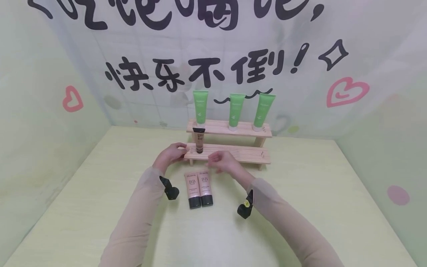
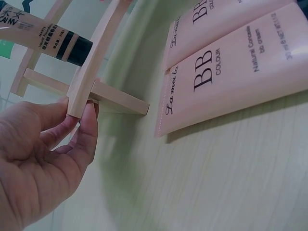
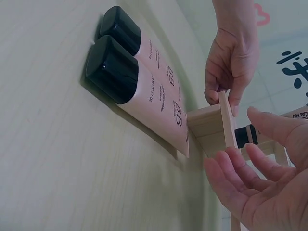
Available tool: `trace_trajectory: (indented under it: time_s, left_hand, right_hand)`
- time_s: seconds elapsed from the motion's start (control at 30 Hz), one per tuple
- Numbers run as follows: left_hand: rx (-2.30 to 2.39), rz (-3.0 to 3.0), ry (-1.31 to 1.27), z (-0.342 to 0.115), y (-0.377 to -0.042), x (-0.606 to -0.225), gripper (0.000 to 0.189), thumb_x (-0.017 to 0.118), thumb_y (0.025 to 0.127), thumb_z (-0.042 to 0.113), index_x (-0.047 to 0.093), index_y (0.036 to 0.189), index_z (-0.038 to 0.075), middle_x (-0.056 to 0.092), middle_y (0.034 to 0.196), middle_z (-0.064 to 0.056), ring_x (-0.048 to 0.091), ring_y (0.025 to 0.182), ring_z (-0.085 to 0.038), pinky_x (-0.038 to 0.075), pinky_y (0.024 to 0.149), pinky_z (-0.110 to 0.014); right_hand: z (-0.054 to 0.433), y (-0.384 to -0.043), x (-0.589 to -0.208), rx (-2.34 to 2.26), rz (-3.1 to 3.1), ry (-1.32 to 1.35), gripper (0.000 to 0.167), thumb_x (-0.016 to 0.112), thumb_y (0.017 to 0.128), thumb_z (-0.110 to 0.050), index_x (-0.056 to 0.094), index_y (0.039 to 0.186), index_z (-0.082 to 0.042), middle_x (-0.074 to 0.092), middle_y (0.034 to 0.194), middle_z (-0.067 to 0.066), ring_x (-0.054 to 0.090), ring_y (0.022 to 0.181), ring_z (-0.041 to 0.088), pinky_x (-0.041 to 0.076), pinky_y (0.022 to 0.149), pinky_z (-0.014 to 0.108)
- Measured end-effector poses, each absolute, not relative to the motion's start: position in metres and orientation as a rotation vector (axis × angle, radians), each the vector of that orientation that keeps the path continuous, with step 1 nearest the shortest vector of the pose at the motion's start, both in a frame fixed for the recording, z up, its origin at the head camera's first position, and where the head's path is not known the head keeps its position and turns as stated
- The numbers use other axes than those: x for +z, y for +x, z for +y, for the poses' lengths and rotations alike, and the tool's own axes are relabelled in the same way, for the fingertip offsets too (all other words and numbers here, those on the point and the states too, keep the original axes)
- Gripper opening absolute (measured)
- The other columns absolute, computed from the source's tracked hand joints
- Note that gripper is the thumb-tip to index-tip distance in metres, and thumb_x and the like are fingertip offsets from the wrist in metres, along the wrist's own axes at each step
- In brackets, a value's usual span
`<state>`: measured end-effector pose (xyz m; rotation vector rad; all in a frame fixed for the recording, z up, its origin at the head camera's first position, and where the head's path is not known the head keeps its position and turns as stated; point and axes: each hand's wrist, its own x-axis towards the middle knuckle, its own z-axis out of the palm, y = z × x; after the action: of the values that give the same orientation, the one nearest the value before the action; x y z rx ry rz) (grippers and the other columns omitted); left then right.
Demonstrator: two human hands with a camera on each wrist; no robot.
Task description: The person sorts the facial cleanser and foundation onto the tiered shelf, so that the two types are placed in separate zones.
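My left hand (image 1: 171, 153) pinches the left end of the lower board of a two-step wooden rack (image 1: 233, 152), thumb on top and fingers beneath, as the left wrist view shows. My right hand (image 1: 225, 162) is just in front of that board, its fingers loosely bent with nothing held in them (image 3: 269, 183). Upright on the lower board, near its left end, stands a tan foundation tube (image 1: 199, 139) with its black cap down. Two pink BB cream tubes (image 1: 192, 185) (image 1: 205, 184) lie side by side on the table before the rack, black caps toward me.
Three green tubes (image 1: 200, 107) (image 1: 236, 111) (image 1: 263, 111) stand on white caps along the upper board, one at the left and two toward the right. Behind the rack rises a wall with black lettering (image 1: 207, 72). The pale table (image 1: 300, 193) extends to both sides.
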<state>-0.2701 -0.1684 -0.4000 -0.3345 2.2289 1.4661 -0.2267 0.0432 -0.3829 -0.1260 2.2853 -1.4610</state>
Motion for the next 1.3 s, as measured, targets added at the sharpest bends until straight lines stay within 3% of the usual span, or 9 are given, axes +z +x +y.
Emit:
trace_trajectory:
  time_s: [0.17,0.47,0.67,0.77,0.9,1.3]
  left_hand:
    - [1.464,2.228,-0.328,-0.168,-0.270,-0.396,0.046,0.041,0.098,0.018,0.031,0.140,0.005,0.049,0.114,-0.014,0.052,0.077,-0.008,0.048,0.084,-0.026]
    - [1.456,2.228,-0.337,-0.169,-0.271,-0.396,0.046,0.042,0.098,0.020,0.031,0.140,0.007,0.049,0.111,-0.012,0.052,0.078,-0.009,0.047,0.087,-0.028]
    - [1.467,2.224,-0.330,-0.168,-0.270,-0.397,0.046,0.041,0.098,0.019,0.031,0.140,0.005,0.048,0.111,-0.012,0.052,0.078,-0.009,0.047,0.088,-0.029]
    - [1.475,2.223,-0.333,-0.168,-0.270,-0.398,0.046,0.042,0.098,0.019,0.031,0.140,0.005,0.048,0.110,-0.012,0.052,0.079,-0.009,0.048,0.087,-0.028]
    - [1.476,2.220,-0.333,-0.169,-0.271,-0.400,0.046,0.042,0.098,0.019,0.031,0.140,0.005,0.048,0.111,-0.011,0.053,0.080,-0.009,0.048,0.084,-0.026]
    - [1.493,2.207,-0.315,-0.170,-0.272,-0.403,0.047,0.042,0.098,0.019,0.030,0.140,0.004,0.048,0.114,-0.013,0.053,0.079,-0.008,0.048,0.071,-0.017]
  right_hand:
    - [0.045,-0.224,-0.388,-1.371,2.245,-0.135,0.046,0.070,0.079,-0.013,0.054,0.120,0.000,0.061,0.112,0.016,0.061,0.094,0.024,0.055,0.075,0.033]
    - [0.043,-0.218,-0.402,-1.261,2.280,-0.104,0.061,0.072,0.076,-0.014,0.046,0.128,0.003,0.058,0.114,0.019,0.062,0.081,0.021,0.055,0.069,0.030]
    - [0.034,-0.212,-0.406,-1.116,2.295,-0.073,0.069,0.077,0.071,-0.018,0.045,0.127,0.007,0.060,0.106,0.018,0.062,0.078,0.021,0.055,0.067,0.029]
    - [0.029,-0.209,-0.408,-1.088,2.323,-0.067,0.046,0.078,0.070,-0.018,0.060,0.106,0.004,0.063,0.089,0.010,0.060,0.070,0.017,0.055,0.062,0.027]
    - [0.024,-0.205,-0.409,-1.074,2.338,-0.073,0.019,0.076,0.071,-0.017,0.065,0.077,-0.003,0.064,0.069,0.004,0.057,0.058,0.013,0.053,0.058,0.026]
    - [0.020,-0.201,-0.410,-1.149,2.279,-0.060,0.019,0.072,0.075,-0.011,0.067,0.088,0.002,0.070,0.080,0.015,0.062,0.057,0.014,0.055,0.059,0.028]
